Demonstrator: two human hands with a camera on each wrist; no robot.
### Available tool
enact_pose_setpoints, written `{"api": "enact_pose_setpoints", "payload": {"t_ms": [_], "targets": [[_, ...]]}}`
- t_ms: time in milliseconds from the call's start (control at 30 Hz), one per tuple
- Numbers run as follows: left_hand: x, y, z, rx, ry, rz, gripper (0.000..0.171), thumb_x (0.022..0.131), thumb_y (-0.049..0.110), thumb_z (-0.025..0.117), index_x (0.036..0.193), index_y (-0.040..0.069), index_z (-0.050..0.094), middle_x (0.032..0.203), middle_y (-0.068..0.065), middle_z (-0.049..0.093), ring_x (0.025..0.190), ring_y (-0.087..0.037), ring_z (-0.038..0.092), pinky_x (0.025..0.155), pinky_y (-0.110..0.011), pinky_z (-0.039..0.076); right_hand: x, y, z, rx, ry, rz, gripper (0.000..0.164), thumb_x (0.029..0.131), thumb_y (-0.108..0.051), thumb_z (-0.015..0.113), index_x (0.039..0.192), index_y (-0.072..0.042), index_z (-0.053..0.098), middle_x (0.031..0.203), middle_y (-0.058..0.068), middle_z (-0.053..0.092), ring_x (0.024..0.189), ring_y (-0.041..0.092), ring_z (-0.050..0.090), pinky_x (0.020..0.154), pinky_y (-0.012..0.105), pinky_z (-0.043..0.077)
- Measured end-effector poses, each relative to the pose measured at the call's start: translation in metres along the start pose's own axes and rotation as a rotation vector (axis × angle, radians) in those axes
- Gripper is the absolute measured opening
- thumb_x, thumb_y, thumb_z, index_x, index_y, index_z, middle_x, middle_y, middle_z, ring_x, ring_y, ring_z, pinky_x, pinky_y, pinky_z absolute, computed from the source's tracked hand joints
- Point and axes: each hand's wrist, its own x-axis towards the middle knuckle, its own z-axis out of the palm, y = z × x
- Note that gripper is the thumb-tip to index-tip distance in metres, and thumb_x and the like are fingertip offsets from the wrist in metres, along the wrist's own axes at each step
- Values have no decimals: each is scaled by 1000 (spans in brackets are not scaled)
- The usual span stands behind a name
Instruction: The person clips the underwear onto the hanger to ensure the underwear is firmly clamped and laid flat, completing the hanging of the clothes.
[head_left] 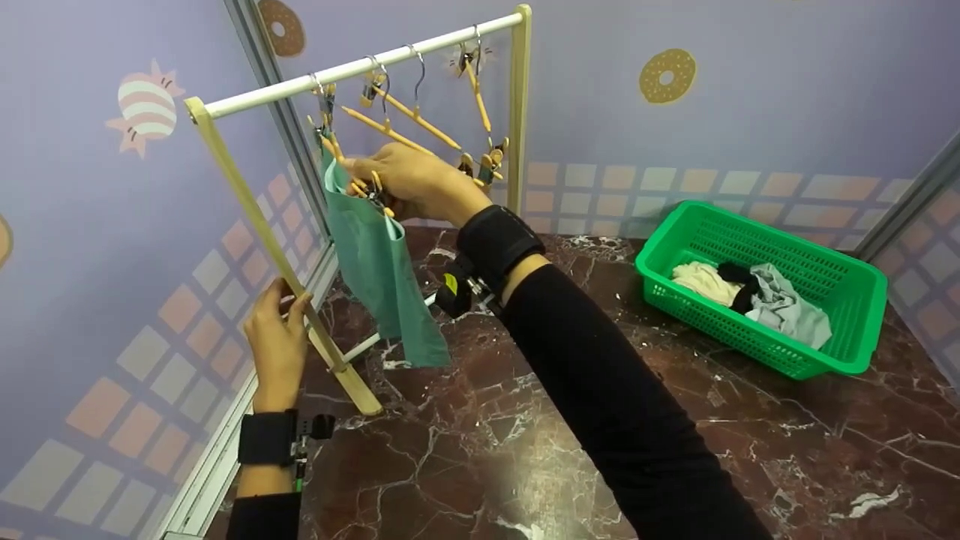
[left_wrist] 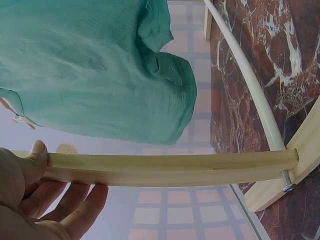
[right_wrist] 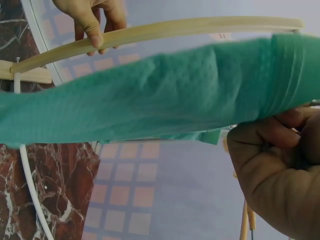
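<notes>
My left hand (head_left: pixel 277 341) holds the rack's near wooden post (head_left: pixel 251 202), thumb on one side and fingers on the other, also plain in the left wrist view. A teal garment (head_left: pixel 367 262) with a stitched waistband hangs by the waist from a clip hanger (head_left: pixel 334 142) at the rack's near end. At the waistband my right hand (head_left: pixel 420 180), fingers curled, grips the clip hanger close to its clip (head_left: pixel 375 191). The right wrist view shows those curled fingers (right_wrist: pixel 270 135) against the band; the exact fingertip contact is hidden.
Several more clip hangers (head_left: pixel 420 120) hang along the white top rail (head_left: pixel 360 64). A green basket (head_left: pixel 757 360) with cream, black and grey clothes (head_left: pixel 787 304) stands on the marble floor to the right. Patterned walls enclose the rack at left and behind.
</notes>
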Motion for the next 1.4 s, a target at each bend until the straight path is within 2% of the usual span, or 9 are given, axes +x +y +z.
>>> {"api": "enact_pose_setpoints", "payload": {"t_ms": [267,467,600,700,867,967,1133,1267,1400], "targets": [[3,1,2,-8,0,-6,41,95,5,69,129,-14,59,119,-32,65,106,-43,68,89,-49,58,-9,17,-5,12,-22,-75,37,110,-30,46,91,-6,65,68,-1,50,56,8,44,49,17,38],[-2,-1,3,-6,2,-3,39,94,7,69,127,-13,61,115,-30,67,102,-42,69,86,-46,59,-45,59,-12,-361,-40,-180,33,110,-29,46,104,-3,66,72,1,56,60,10,49,57,23,48],[-3,-1,1,-11,11,5,37,94,7,70,125,-12,62,114,-29,67,101,-42,69,86,-47,59,-82,104,-15,-618,-5,-188,28,108,-28,49,109,-6,66,78,1,61,63,9,53,61,26,54],[-3,0,-2,-5,14,15,35,94,7,70,123,-11,63,112,-28,68,100,-42,70,84,-46,59,-112,142,-15,-723,39,-191,25,108,-25,50,113,-5,66,83,1,64,64,7,54,62,25,55],[-4,-2,-10,17,14,9,35,94,10,71,122,-10,65,111,-26,69,98,-40,71,79,-9,52,-159,204,-14,-730,122,-195,20,105,-19,55,110,-4,66,83,-1,65,64,3,53,63,22,55],[-4,-1,-14,-7,10,-24,33,95,8,71,122,-10,65,111,-26,70,97,-41,71,76,2,43,-184,236,-17,-704,171,-209,17,104,-18,57,108,-4,67,85,0,67,68,3,56,64,21,55],[-5,-1,-15,-38,-10,-63,32,95,5,70,123,-9,64,112,-26,70,99,-41,71,77,-1,47,-223,279,-28,-710,271,-198,12,102,-16,61,105,-7,68,87,-2,68,72,4,59,65,22,56],[-5,2,-14,-30,-38,-88,37,96,3,69,129,-9,61,118,-26,68,106,-40,69,88,-23,58,-250,307,-36,-798,414,-181,4,98,-9,67,102,-9,69,91,-1,68,78,11,64,70,30,59],[-14,10,-12,-18,-94,-173,51,98,-3,62,146,-8,44,138,-28,54,125,-41,57,104,-46,52,-273,327,-41,-875,527,-94,9,93,-8,72,100,-12,70,99,2,69,92,22,66,83,44,58]]}}
